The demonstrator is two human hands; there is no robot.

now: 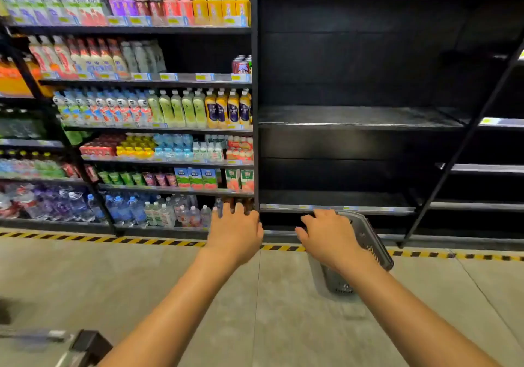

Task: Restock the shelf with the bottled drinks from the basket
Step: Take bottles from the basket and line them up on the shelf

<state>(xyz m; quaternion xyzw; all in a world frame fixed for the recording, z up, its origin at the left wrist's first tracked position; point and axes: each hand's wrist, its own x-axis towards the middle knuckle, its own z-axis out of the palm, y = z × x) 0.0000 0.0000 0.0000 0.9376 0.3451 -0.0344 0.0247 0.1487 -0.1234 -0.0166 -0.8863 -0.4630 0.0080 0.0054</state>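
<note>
**A:** Where is the basket?

**B:** The grey basket sits low on the right, tilted, just below the front edge of the lowest board of the black shelf. The right hand and its forearm cover much of it. It is too blurred to make out what lies inside.

**A:** Is that hand gripping it?

**B:** I cannot tell. Its fingers are bent and spread in front of the rim, but the grip itself is hidden.

**A:** And the left hand?

**B:** The left hand reaches forward with loose, nearly straight fingers and holds nothing. It shows against the upright post between the two bays, at the right end of the stocked shelf, level with the bottom board.

**A:** What stands there?

**B:** Water bottles line that bottom board. Above them come cartons, small bottles, then rows of green and yellow drinks.

**A:** And the floor?

**B:** The grey floor has yellow-black striped tape running along the foot of both bays. A dark object shows at the lower left corner, unclear.
</note>
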